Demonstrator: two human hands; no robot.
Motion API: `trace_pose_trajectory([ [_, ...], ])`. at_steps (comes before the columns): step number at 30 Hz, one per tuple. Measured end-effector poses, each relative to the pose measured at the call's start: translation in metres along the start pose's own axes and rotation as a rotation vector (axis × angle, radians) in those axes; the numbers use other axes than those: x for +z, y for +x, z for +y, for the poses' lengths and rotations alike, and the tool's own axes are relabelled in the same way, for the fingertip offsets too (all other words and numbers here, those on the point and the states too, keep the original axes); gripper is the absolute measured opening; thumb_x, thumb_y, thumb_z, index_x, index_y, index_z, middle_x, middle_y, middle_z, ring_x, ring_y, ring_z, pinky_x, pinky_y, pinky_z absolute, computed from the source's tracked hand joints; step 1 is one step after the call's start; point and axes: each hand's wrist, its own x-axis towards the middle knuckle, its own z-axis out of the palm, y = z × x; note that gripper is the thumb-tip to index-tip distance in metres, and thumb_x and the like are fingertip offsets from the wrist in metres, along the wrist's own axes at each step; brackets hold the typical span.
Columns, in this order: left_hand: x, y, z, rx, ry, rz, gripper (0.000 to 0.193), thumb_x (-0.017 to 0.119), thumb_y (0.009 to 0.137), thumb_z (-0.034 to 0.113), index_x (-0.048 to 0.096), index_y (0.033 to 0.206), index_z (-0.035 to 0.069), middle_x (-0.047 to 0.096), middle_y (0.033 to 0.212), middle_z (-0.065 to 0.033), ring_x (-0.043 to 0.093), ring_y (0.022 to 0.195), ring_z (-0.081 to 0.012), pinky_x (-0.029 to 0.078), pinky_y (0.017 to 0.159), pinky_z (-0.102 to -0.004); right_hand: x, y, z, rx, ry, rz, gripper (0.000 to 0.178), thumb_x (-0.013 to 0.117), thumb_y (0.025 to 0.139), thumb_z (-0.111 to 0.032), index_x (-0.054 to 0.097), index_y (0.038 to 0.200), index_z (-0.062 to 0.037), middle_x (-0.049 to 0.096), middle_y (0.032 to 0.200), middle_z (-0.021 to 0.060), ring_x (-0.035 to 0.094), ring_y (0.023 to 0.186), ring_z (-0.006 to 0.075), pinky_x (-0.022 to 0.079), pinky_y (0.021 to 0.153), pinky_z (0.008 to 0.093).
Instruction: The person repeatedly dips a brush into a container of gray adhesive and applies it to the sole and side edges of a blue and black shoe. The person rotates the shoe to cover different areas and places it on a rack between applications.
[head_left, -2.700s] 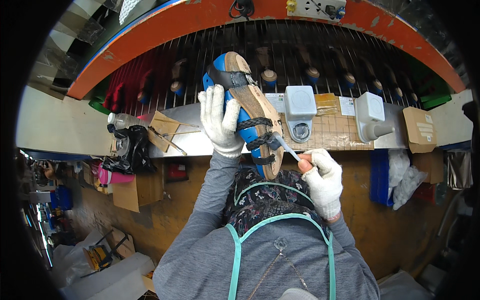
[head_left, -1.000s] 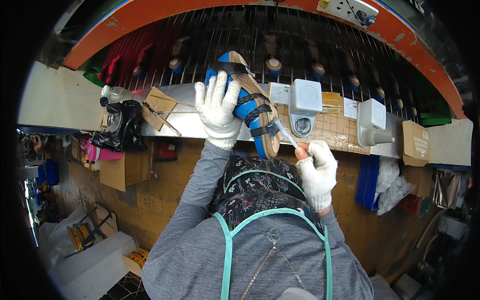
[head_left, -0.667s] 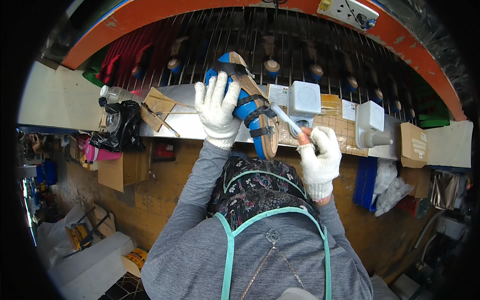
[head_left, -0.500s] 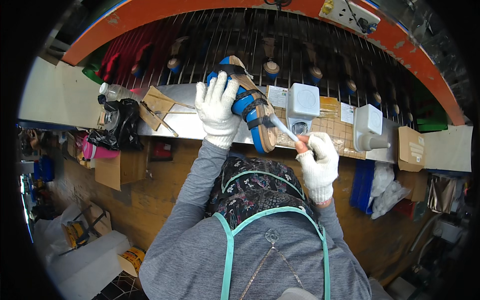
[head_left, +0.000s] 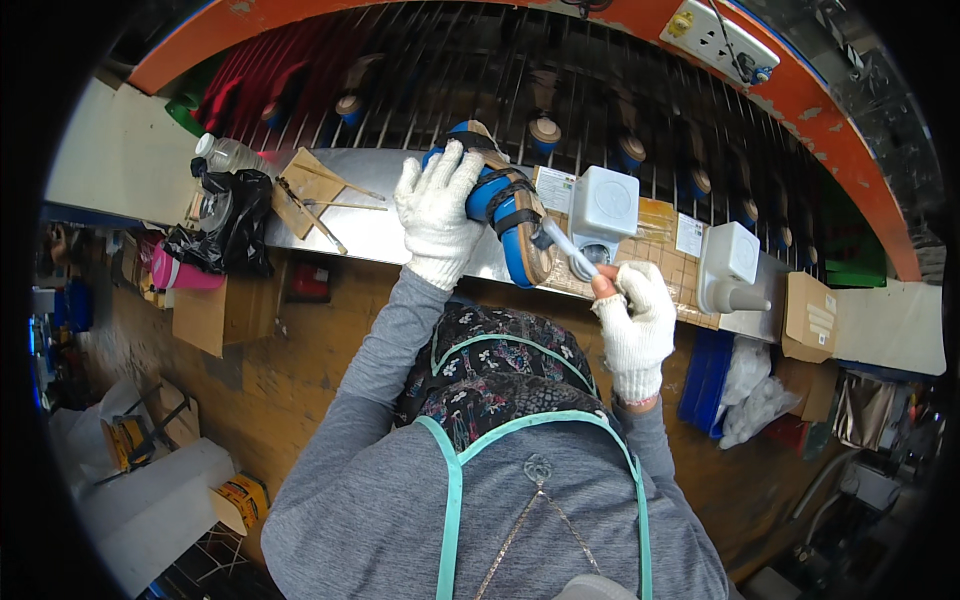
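Observation:
My left hand [head_left: 440, 215], in a white knitted glove, holds a sandal [head_left: 512, 222] with dark braided straps and a tan sole, mounted on a blue shoe last. Its fingers lie over the upper end of the last, and the sandal is tilted on its side. In my right hand [head_left: 640, 325], also gloved with bare fingertips showing, a white-handled brush [head_left: 570, 250] is pinched between thumb and fingers. The brush's dark tip is at the sole edge beside the lowest strap; whether it touches is hard to tell.
Two white plastic containers [head_left: 607, 203] [head_left: 732, 255] stand on cardboard to the right. Wooden sticks and brushes [head_left: 318, 203] lie left, near a black plastic bag [head_left: 235, 225] and clear bottle [head_left: 225, 153]. Behind the metal bench, several lasts [head_left: 545, 133] rest on a rod rack.
The brush tip has shifted from the lowest strap toward the sole's right edge. My left hand keeps its hold on the sandal. The whole view has moved slightly.

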Motion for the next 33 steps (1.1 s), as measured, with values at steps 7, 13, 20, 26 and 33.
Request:
trace_pose_trajectory([
  [7, -0.002, -0.004, 0.001, -0.086, -0.079, -0.016, 0.063, 0.085, 0.060, 0.015, 0.068, 0.121, 0.017, 0.069, 0.124, -0.0130, 0.064, 0.116, -0.0282, 0.036, 0.108, -0.0464, 0.004, 0.019, 0.013, -0.142, 0.079, -0.028, 0.014, 0.075, 0.083, -0.004, 0.074, 0.095, 0.0018, 0.064, 0.092, 0.0109, 0.062, 0.079, 0.0191, 0.050, 0.067, 0.0291],
  [13, -0.016, 0.000, 0.012, -0.223, -0.252, -0.257, 0.053, 0.086, 0.070, 0.024, 0.068, 0.118, 0.013, 0.073, 0.112, -0.0115, 0.067, 0.114, -0.0253, 0.050, 0.096, -0.0405, 0.002, 0.032, 0.018, -0.268, 0.043, -0.101, 0.016, 0.078, 0.080, -0.003, 0.076, 0.095, 0.0000, 0.066, 0.096, 0.0107, 0.063, 0.090, 0.0198, 0.051, 0.077, 0.0307],
  [20, -0.031, 0.003, 0.024, -0.342, -0.449, -0.530, 0.065, 0.087, 0.070, 0.019, 0.057, 0.128, 0.011, 0.074, 0.096, -0.0109, 0.074, 0.088, -0.0273, 0.058, 0.080, -0.0364, -0.004, 0.066, -0.003, -0.268, 0.134, -0.167, 0.016, 0.075, 0.081, -0.003, 0.075, 0.097, -0.0004, 0.063, 0.096, 0.0075, 0.060, 0.087, 0.0154, 0.048, 0.075, 0.0269],
  [26, -0.020, -0.004, 0.020, -0.380, -0.412, -0.625, 0.066, 0.088, 0.071, 0.022, 0.058, 0.128, 0.010, 0.074, 0.100, -0.0111, 0.073, 0.090, -0.0257, 0.058, 0.082, -0.0355, -0.001, 0.072, -0.013, -0.299, 0.060, -0.202, 0.016, 0.075, 0.082, -0.005, 0.074, 0.097, 0.0009, 0.063, 0.096, 0.0072, 0.060, 0.085, 0.0143, 0.048, 0.071, 0.0275],
  [33, -0.016, -0.004, 0.010, -0.378, -0.691, -0.733, 0.085, 0.095, 0.057, 0.012, 0.055, 0.133, 0.013, 0.073, 0.110, -0.0120, 0.070, 0.105, -0.0280, 0.056, 0.094, -0.0400, 0.003, 0.082, -0.007, -0.404, 0.031, -0.236, 0.016, 0.079, 0.080, -0.008, 0.075, 0.094, -0.0016, 0.067, 0.095, 0.0092, 0.063, 0.088, 0.0198, 0.050, 0.074, 0.0309],
])
